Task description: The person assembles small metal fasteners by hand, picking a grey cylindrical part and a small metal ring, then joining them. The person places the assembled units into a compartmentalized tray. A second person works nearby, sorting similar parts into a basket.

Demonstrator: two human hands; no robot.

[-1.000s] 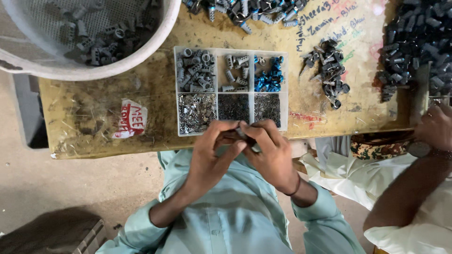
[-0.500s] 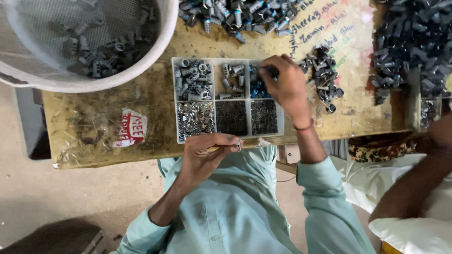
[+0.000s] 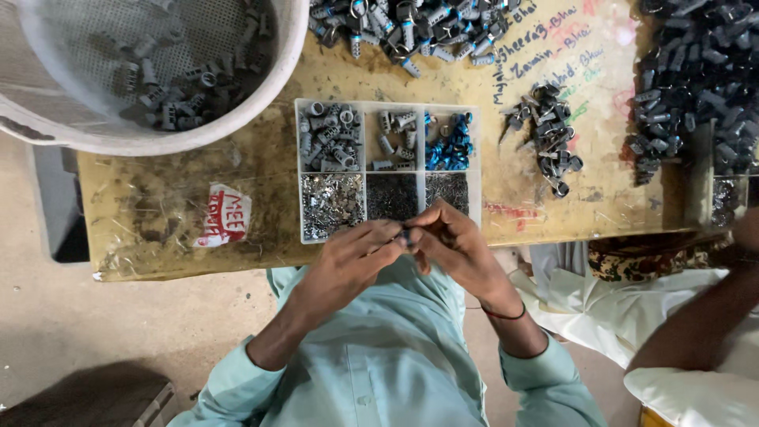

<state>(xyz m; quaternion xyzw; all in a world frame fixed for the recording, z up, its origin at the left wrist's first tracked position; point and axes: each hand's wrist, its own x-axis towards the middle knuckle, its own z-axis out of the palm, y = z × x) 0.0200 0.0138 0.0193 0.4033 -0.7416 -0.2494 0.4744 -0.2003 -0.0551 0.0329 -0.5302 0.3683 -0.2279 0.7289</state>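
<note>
Left hand [image 3: 344, 261] and right hand [image 3: 455, 241] meeting at the table's near edge, fingertips of both pinched together on a small dark metal part [image 3: 406, 236]. Just below the clear six-compartment plastic sorting tray [image 3: 387, 107] on the yellow worktable [image 3: 261, 198]. White perforated basket [image 3: 237, 111] upper left.

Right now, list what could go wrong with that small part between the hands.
1. Both hands, left and right, pinch a tiny part past the table edge; if it slips, it likely falls to the lap or floor.
2. The open tray sits close; a bump could mix its compartments.
</note>
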